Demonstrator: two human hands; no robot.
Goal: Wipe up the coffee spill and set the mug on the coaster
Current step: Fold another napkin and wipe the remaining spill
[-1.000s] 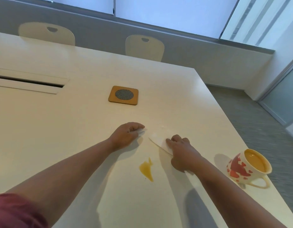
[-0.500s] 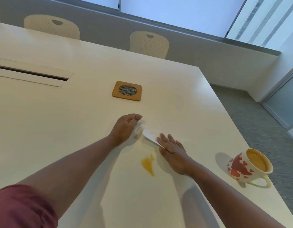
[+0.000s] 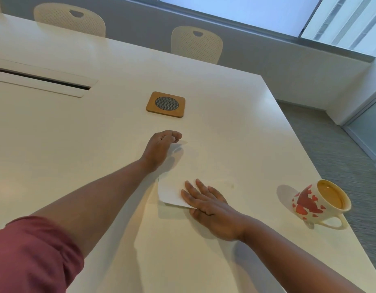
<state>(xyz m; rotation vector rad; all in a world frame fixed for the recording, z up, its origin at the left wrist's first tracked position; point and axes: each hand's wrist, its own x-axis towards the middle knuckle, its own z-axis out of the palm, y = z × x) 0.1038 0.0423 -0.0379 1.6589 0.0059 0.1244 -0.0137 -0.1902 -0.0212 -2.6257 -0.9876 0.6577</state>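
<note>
A white paper napkin (image 3: 169, 192) lies on the white table (image 3: 98, 144), over the spot where the coffee spill was; no spill shows. My right hand (image 3: 208, 205) lies flat on the napkin's near right part, fingers spread. My left hand (image 3: 160, 148) sits farther back with fingers curled at the napkin's far end, where a white edge curls up. A cream mug with red hearts (image 3: 318, 205), full of coffee, stands at the table's right edge, handle toward me. The square wooden coaster (image 3: 166, 104) lies beyond my left hand, with nothing on it.
A long cable slot (image 3: 41, 80) runs across the table at the left. Two cream chairs (image 3: 196, 44) stand behind the far edge. The table's right edge drops to grey carpet (image 3: 341, 149) close beside the mug.
My right hand has flattened and slid the napkin toward me over the orange spill, which no longer shows. My left hand stayed at the napkin's far end.
</note>
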